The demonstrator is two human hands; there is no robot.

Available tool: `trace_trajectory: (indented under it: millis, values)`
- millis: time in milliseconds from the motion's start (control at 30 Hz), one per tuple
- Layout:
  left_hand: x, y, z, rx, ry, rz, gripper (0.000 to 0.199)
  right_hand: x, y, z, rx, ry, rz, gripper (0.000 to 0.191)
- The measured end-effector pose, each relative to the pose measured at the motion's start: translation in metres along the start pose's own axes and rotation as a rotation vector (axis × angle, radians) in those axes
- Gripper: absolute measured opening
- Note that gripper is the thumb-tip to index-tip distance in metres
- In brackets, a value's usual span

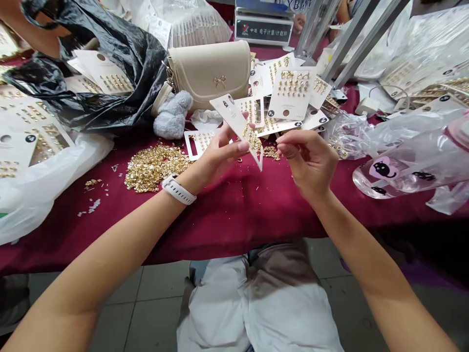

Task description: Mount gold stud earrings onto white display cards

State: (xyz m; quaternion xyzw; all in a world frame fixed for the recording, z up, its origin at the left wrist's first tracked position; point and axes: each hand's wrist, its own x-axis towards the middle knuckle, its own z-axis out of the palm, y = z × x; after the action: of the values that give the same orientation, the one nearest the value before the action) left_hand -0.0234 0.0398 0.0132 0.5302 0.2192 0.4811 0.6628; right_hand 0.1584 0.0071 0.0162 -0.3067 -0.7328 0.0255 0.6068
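Note:
My left hand [222, 151] grips a white earring card [234, 116] by its side, with the card tilted and gold earrings on its face. Just to the right, my right hand [311, 159] is raised with thumb and forefinger pinched together; whatever sits between the fingertips is too small to make out. A heap of small gold pieces [156, 166] lies on the cloth beside my left wrist. Beyond the held card, a smaller gold pile [271, 152] shows between my hands. Another earring card [201, 143] lies flat behind my left hand.
Behind stand a cream handbag [210, 68] with a grey plush charm [173, 115], stacked earring cards [289, 95] and a digital scale [263, 29]. A black plastic bag [142, 73] is at left. A clear bottle [406, 168] lies at right on the dark red cloth [227, 220].

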Motion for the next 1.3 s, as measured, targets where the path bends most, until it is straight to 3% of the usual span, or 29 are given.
trace_trajectory:
  millis: [200, 333, 467, 733, 1033, 1300]
  values:
    - [-0.002, -0.001, 0.004, 0.016, -0.043, -0.038, 0.069, 0.005, -0.007, 0.000, -0.025, -0.122, -0.034, 0.017]
    - [-0.004, -0.001, 0.008, 0.010, -0.012, -0.060, 0.076, 0.004, -0.009, 0.000, -0.023, -0.157, -0.032, 0.024]
    - [-0.005, -0.001, 0.007, 0.016, 0.037, -0.013, 0.073, 0.002, -0.010, 0.001, 0.054, -0.152, 0.061, 0.029]
    - [-0.002, -0.001, 0.005, 0.019, 0.072, 0.025, 0.076, -0.001, -0.009, 0.001, 0.197, -0.114, 0.230, 0.018]
    - [-0.002, -0.001, 0.009, -0.013, 0.078, 0.111, 0.080, 0.007, -0.007, -0.003, 0.016, -0.121, 0.027, 0.011]
    - [0.000, -0.003, 0.008, 0.027, 0.086, 0.097, 0.084, 0.006, -0.007, -0.003, 0.023, -0.152, 0.051, 0.010]
